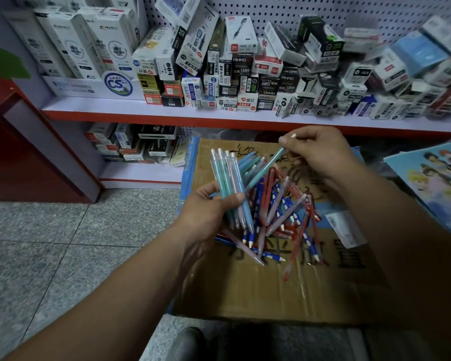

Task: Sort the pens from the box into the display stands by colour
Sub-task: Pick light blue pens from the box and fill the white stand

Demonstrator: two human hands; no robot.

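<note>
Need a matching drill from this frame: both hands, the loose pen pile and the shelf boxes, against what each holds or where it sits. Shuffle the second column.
Column A
1. left hand
2. right hand
3. loose pen pile
4. small pen boxes

Column B
a. stacked on the upper shelf
b. pinches one teal pen
c. lies on the cardboard box
d. grips a bundle of pastel pens

Pairs: 1-d, 2-b, 3-c, 4-a
</note>
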